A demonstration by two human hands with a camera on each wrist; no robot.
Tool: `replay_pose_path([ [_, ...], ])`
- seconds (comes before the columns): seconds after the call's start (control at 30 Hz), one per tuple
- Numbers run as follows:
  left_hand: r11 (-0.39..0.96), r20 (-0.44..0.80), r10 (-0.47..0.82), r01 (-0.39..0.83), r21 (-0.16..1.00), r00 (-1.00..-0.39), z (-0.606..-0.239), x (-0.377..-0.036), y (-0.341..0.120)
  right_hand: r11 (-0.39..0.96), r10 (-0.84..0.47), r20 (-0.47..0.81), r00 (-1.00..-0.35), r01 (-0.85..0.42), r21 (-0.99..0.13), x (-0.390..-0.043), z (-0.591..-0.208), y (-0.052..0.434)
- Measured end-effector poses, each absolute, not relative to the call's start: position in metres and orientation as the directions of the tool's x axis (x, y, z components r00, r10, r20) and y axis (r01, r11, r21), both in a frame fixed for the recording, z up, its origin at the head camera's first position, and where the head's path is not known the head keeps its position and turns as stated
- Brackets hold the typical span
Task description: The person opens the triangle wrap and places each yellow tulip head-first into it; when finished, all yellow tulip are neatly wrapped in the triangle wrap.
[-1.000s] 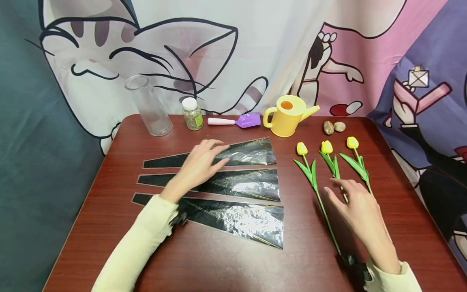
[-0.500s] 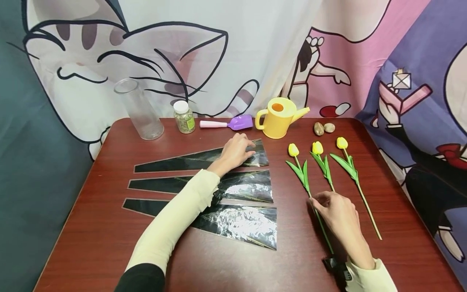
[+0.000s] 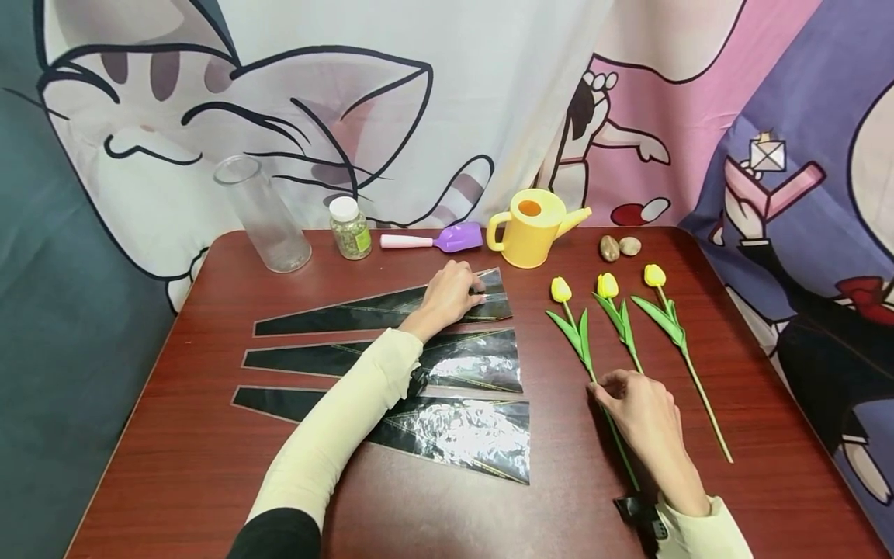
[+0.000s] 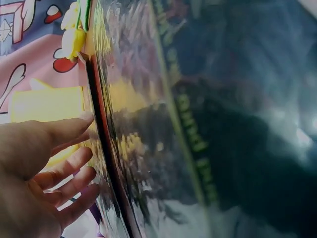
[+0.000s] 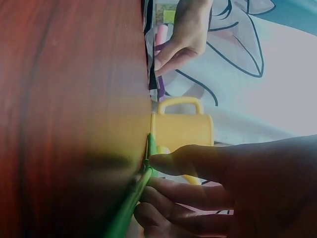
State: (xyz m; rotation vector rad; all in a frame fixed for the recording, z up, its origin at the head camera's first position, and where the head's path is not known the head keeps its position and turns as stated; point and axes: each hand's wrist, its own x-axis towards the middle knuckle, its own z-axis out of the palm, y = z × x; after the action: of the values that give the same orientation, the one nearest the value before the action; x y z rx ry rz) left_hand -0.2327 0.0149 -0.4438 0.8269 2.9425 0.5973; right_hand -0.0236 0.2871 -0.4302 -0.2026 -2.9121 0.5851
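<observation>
My left hand [image 3: 448, 295] pinches the film of the farthest black flower sleeve [image 3: 342, 312] near its wide right end, where the film is slightly creased. The middle sleeve [image 3: 475, 361] and the nearest sleeve [image 3: 454, 435] lie flat below it, partly covered by my left arm. My right hand [image 3: 642, 415] pinches the stem of the left yellow tulip [image 3: 561, 290] between thumb and fingers. In the right wrist view the green stem [image 5: 130, 203] runs along the fingertips. To its right lie the middle tulip [image 3: 608, 286] and the right tulip [image 3: 655, 275].
Along the back edge stand a clear glass vase [image 3: 272, 225], a white-lidded jar [image 3: 350, 227] and a yellow watering can [image 3: 532, 229]. A purple shovel [image 3: 457, 238] and two stones [image 3: 610, 248] lie there too. A printed curtain [image 3: 314, 116] hangs behind the table [image 3: 168, 435].
My left hand has moved right and away to the wide end of the farthest sleeve and taken hold of its film. My right hand has shifted left and gripped the left tulip's stem.
</observation>
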Motion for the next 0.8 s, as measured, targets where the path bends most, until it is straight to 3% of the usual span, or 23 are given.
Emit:
replay_pose_path([
  [0.57,0.769,0.129,0.509,0.518,0.374,-0.851,-0.434,-0.225,0.018,0.895,0.229,0.093,-0.969,0.172,-0.411,-0.025,-0.43,0.286],
  [0.8,0.778,0.137,0.5,0.513,0.364,-0.855,-0.432,-0.223,0.018,0.883,0.22,0.117,-0.968,0.146,-0.447,-0.026,-0.433,0.287],
])
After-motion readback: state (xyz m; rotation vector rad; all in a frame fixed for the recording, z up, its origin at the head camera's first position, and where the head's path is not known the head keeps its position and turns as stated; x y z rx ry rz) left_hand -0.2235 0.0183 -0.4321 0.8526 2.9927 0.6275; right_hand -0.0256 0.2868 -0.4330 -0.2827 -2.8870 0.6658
